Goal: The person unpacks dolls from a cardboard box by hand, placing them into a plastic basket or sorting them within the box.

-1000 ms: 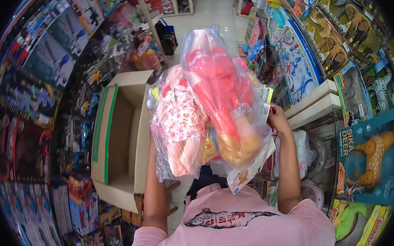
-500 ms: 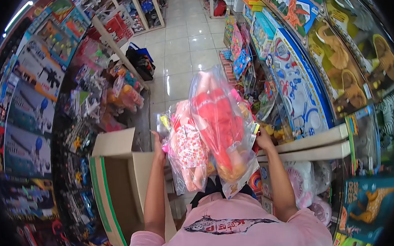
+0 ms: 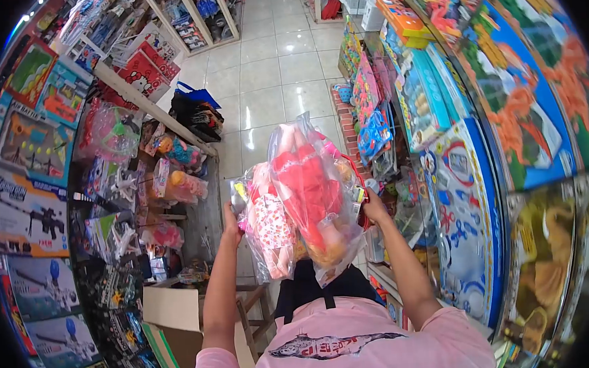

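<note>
Between my two hands is a bundle of dolls in clear plastic bags. On the bundle's left side, my left hand (image 3: pixel 231 223) presses against the bags, its fingers partly hidden. My right hand (image 3: pixel 375 208) grips the opposite side, by a yellow tag. One bagged doll (image 3: pixel 273 219) wears a white dress with red spots. Beside it lies a bagged doll in red clothes (image 3: pixel 306 183), feet pointing away from me and hair towards me. More dolls appear to be underneath, mostly covered.
An open cardboard box (image 3: pixel 171 309) stands at the lower left, near a wooden stool (image 3: pixel 254 314). Toy shelves line both sides of the tiled aisle (image 3: pixel 261 78). A black bag (image 3: pixel 196 112) sits at left, and boxed doctor sets (image 3: pixel 462 221) stand at right.
My view has moved forward along the aisle, so the cardboard box now sits lower in the picture. Both hands still hold the bagged dolls in front of me.
</note>
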Demonstrator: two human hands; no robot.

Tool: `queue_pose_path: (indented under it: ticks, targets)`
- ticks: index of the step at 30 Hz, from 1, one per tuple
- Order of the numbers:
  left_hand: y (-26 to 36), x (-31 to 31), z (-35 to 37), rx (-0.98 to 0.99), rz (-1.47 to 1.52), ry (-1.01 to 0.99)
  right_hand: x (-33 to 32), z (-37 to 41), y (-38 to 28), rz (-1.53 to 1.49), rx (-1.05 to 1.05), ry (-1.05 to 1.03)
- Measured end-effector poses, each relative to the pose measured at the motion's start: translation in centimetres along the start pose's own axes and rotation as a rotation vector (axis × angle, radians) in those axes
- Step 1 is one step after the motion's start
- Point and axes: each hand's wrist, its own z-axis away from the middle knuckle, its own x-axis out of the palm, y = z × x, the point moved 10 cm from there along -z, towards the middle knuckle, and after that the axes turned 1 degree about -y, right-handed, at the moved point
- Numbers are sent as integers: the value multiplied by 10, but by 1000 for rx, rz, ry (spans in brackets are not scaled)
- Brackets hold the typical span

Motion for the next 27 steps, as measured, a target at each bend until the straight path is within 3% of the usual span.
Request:
queue_pose_path:
  ticks: [3,8,10,14,18,19,21,25,27]
  targets:
    - [25,4,-51,-23,-5,29,22,-85,38,17,40,-30]
    - [56,7,-156,-40,75,54,34,-181,39,172,151,-5]
    - [69,6,-208,-4,60,34,55,-226,44,0,105,-127]
    - [95,11,-305,-57,46,25,64,-290,62,47,363,-277]
    - [87,-5,-414,-99,17,56,86,-372,112,-45,412,-295]
    - [79,-6,-430,-141,23,77,101,-390,142,-54,476,-410]
    - [78,-11,-461,-164,-21,190,114,-419,182,-408,727,-250]
    - [36,-44,-542,-223,-55,241,140,-471,173,-368,888,-286]
    - [33,-51,-569,-166,-140,312,154,-506,197,-310,877,-269]
